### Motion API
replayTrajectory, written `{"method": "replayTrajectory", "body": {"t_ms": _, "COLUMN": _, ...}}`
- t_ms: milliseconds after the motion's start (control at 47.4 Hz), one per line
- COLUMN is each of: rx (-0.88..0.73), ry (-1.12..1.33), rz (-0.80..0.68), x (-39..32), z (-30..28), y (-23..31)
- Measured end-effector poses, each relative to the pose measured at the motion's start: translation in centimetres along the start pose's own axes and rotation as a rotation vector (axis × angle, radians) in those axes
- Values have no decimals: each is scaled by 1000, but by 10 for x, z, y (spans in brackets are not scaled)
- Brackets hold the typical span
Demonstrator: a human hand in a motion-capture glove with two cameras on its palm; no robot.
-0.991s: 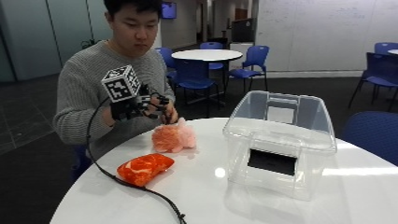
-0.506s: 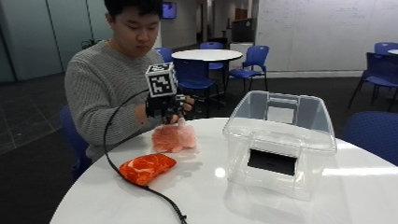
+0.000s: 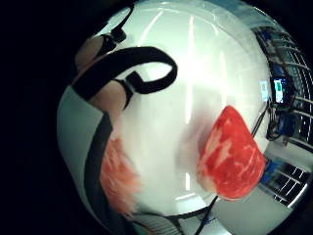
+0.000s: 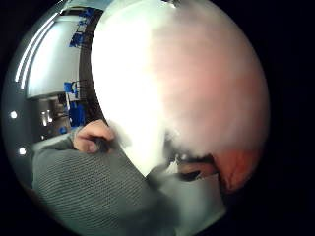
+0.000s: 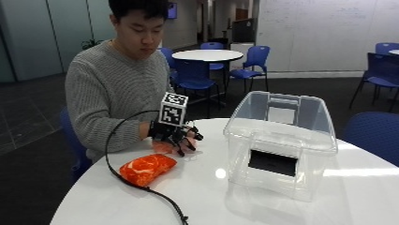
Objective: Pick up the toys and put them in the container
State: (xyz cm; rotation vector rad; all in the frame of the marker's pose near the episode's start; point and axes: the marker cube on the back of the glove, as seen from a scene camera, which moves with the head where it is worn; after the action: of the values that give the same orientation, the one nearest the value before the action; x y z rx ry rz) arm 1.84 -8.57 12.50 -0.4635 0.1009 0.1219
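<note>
I see my gloved right hand (image 5: 176,136) lowered over the pink plush toy (image 5: 163,147) on the white table (image 5: 205,197), fingers curled down around it; the red marbled toy (image 5: 148,169) lies just beside; the clear container (image 5: 280,140) stands well apart.

no readable text, labels, brands, numbers or signs anywhere

A glossy round white tabletop (image 5: 324,197) reflects overhead light. Behind it stands a smaller round white table (image 5: 207,55) ringed by blue plastic chairs (image 5: 252,63). Beyond that table runs a pale whiteboard wall (image 5: 312,33); the floor (image 5: 31,131) around it is dark
</note>
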Motion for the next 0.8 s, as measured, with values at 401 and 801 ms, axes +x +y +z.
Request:
{"method": "replayTrajectory", "body": {"t_ms": 401, "rx": 203, "ry": 20, "rz": -5, "x": -5, "z": -1, "y": -5}}
{"method": "replayTrajectory", "body": {"t_ms": 801, "rx": 412, "ry": 97, "rz": -249, "x": -16, "z": -185, "y": 3}}
